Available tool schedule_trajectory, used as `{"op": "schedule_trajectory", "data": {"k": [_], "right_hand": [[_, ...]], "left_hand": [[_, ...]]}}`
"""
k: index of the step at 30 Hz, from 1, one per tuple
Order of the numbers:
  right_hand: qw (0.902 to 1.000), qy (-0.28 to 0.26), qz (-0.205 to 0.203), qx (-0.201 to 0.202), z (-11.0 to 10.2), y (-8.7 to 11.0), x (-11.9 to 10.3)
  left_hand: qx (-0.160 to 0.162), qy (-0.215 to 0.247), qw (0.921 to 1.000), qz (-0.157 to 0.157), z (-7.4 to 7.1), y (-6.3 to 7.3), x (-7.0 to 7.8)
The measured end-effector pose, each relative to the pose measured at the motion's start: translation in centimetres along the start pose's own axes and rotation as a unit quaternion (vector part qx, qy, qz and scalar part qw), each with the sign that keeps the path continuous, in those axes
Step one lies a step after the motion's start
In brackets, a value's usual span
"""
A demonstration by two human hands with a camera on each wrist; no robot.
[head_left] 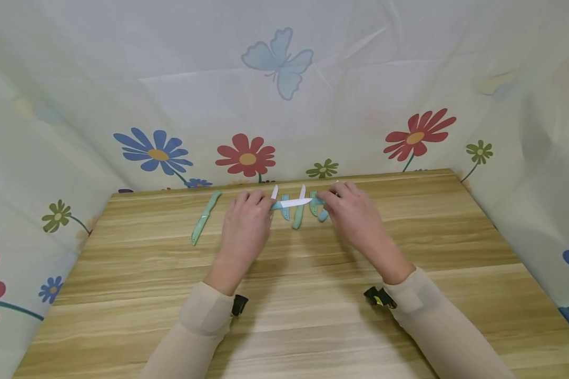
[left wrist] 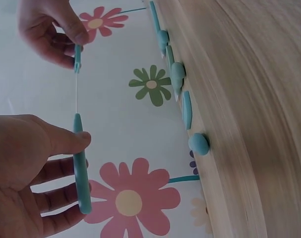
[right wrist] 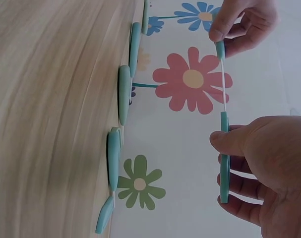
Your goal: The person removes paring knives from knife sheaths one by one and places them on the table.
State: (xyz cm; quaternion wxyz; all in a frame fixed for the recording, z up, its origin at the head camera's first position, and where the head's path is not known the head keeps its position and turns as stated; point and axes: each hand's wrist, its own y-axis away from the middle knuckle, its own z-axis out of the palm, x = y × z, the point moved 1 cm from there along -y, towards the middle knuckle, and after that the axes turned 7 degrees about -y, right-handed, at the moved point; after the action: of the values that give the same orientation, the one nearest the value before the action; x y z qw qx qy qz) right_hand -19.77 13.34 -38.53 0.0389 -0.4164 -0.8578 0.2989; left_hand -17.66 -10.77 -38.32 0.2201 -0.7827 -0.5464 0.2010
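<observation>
My left hand (head_left: 248, 218) pinches the blue handle of a knife (head_left: 295, 202) between thumb and fingers, its white blade pointing right. In my right hand (head_left: 355, 213) is a blue knife sheath (right wrist: 224, 158), gripped between thumb and fingertips. The blade tip is at the sheath's mouth; how far inside it reaches, I cannot tell. Beneath the hands lie a blue sheath (head_left: 285, 207), a green-handled knife (head_left: 298, 213) with a bare white blade, and a green sheath (head_left: 314, 204). A blue-handled knife (head_left: 323, 215) is partly hidden by my right hand. Another white blade (head_left: 274, 192) shows beside my left fingers.
A green knife in its sheath (head_left: 206, 218) lies apart on the left of the wooden table (head_left: 284, 316). A white curtain with printed flowers (head_left: 246, 158) hangs behind the table's far edge and at both sides.
</observation>
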Motion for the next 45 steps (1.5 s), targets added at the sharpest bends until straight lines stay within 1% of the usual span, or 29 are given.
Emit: {"op": "schedule_trajectory", "data": {"k": [8, 11, 15, 23, 27, 37, 45], "right_hand": [[0.9997, -0.005, 0.026, -0.003, -0.6, 0.0, 0.3], [0.9995, -0.004, 0.031, -0.002, -0.7, 0.0, 0.4], [0.9994, -0.006, 0.034, -0.003, -0.6, 0.0, 0.4], [0.9989, -0.012, 0.045, -0.006, -0.6, 0.0, 0.5], [0.9984, -0.021, 0.051, -0.008, -0.6, 0.0, 0.5], [0.9947, -0.049, 0.086, -0.025, -0.7, 0.2, 0.5], [0.9913, -0.061, 0.111, -0.037, -0.8, 0.2, 0.4]], "left_hand": [[-0.003, -0.002, 0.9999, -0.013, -0.4, -0.1, -0.2], [0.001, -0.002, 0.9998, -0.021, -0.4, -0.1, -0.3], [0.000, 0.001, 0.9994, -0.035, -0.4, 0.0, -0.5], [-0.016, 0.012, 0.9975, -0.068, -0.4, 0.0, -1.0], [-0.016, 0.019, 0.9966, -0.078, -0.5, 0.0, -1.1], [-0.012, 0.027, 0.9956, -0.089, -0.4, 0.1, -1.2], [-0.018, 0.032, 0.9937, -0.105, -0.4, 0.1, -1.2]]}}
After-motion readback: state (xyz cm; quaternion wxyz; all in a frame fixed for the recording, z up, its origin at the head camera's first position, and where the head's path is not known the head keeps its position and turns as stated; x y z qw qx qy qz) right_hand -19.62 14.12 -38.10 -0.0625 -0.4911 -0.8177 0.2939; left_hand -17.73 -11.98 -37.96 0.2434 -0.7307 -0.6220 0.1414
